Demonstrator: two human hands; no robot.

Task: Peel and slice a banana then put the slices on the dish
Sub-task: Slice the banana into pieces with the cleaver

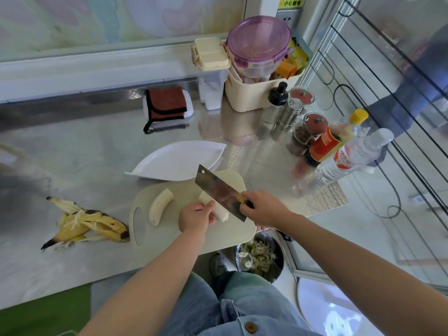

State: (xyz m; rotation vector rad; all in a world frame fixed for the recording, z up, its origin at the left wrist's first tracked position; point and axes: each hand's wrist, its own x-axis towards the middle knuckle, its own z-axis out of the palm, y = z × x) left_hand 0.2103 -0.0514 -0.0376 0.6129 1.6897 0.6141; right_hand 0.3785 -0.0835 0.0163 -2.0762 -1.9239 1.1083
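On a pale cutting board point(184, 236) lie two peeled banana halves. The left half point(160, 206) rests free. My left hand point(196, 217) pinches the right half point(219, 210) and holds it down. My right hand point(263, 208) grips a steel cleaver point(218, 190), whose blade stands against the right side of that half, slanting up toward the dish. A white leaf-shaped dish point(179, 160) sits empty just behind the board. The banana peel point(87, 223) lies on the steel counter to the left.
Behind and to the right stand bottles point(349, 157), spice jars point(311, 128), metal shakers point(288, 115), a cream basket point(254, 93) with a purple-lidded tub and a brown cloth point(167, 104). A waste bin point(260, 255) sits below the counter's front edge.
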